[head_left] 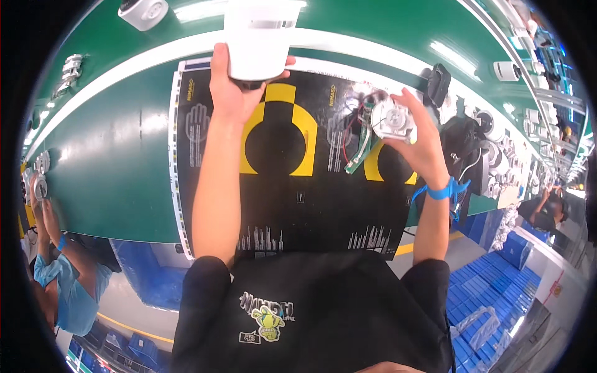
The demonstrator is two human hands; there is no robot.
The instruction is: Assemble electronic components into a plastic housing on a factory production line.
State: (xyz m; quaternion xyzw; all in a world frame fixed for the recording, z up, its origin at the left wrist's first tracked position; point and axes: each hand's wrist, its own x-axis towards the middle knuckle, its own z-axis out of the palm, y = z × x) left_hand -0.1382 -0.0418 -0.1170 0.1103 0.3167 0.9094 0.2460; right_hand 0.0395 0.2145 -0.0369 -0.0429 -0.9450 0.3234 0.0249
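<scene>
My left hand (231, 93) is closed around a white tapered plastic housing (258, 53), raised above the far edge of the mat. Its narrower, dark-looking end points toward me. In my right hand (424, 140) is a round white plastic part (392, 119), gripped by its right side between thumb and fingers. A narrow green circuit board (359, 152) and thin red and dark wires (348, 121) hang beside that part on its left. Both hands are over a black mat (298, 214) with yellow shapes. The two held pieces are well apart.
A white housing (144, 13) lies at the far left of the green bench (118, 186). Black items (438, 86) and white parts (494, 158) crowd the right side. A co-worker in light blue (78, 289) handles a part at left. Blue bins (497, 280) stand lower right.
</scene>
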